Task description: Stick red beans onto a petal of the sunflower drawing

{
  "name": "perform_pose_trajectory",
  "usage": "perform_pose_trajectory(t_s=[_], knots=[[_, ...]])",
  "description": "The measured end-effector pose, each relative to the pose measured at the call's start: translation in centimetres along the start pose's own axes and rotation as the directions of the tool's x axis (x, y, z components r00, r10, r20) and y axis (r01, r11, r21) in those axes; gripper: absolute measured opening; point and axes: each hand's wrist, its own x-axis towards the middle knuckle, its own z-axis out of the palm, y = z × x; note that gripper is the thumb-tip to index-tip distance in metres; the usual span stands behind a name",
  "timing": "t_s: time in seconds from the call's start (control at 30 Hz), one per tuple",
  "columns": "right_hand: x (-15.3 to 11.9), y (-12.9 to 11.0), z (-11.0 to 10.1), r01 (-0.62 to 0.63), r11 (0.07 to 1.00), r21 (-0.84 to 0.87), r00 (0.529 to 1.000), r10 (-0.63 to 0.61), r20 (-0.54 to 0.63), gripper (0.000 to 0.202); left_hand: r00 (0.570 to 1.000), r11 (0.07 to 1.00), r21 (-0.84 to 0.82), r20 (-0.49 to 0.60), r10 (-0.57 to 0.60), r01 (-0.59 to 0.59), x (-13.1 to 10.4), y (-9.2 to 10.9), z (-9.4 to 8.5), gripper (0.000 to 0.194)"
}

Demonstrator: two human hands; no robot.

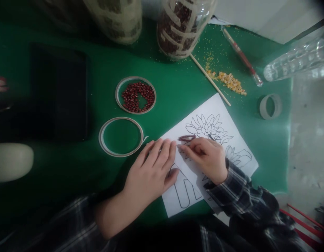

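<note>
White paper (183, 206) with a printed flower outline lies tilted on the green table. My left hand (153, 168) rests palm down over its left edge, fingers stretched out and thumb apart, holding nothing. Over the middle of the sheet, my right hand (207, 157) is closed in a pinch at one petal; whatever its fingertips may hold is too small to make out. Just above those fingertips, a petal (186, 138) is outlined in dark reddish-brown material. Part of the drawing is hidden under my right hand and sleeve.
Tape rings lie left of the paper: one (101, 140) around bare table, one (116, 94) around red beans (130, 98). Behind are a bean jar (177, 31), a stick (210, 80), corn kernels (231, 82), a red pen (242, 56) and a plastic bottle (295, 61). A dark tablet (59, 94) lies left.
</note>
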Motion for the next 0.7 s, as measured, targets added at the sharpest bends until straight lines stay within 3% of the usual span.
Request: perform_pose_trajectory(t_s=[0.27, 0.43, 0.7], knots=[[0.3, -0.7, -0.2, -0.211, 0.969, 0.132, 0.977, 0.205, 0.056, 0.032, 1.0, 1.0, 0.0, -0.012, 0.008, -0.008, 0.0, 0.1, 0.1, 0.054], [0.5, -1.5, 0.0, -0.253, 0.967, 0.031, 0.966, 0.25, 0.063, 0.033, 1.0, 1.0, 0.018, -0.016, 0.012, -0.012, -0.1, 0.1, 0.2, 0.055], [0.5, -1.4, -0.3, -0.246, 0.967, 0.07, 0.966, 0.239, 0.098, 0.032, 0.999, 0.999, 0.028, -0.029, 0.028, -0.027, -0.2, 0.0, 0.5, 0.055]])
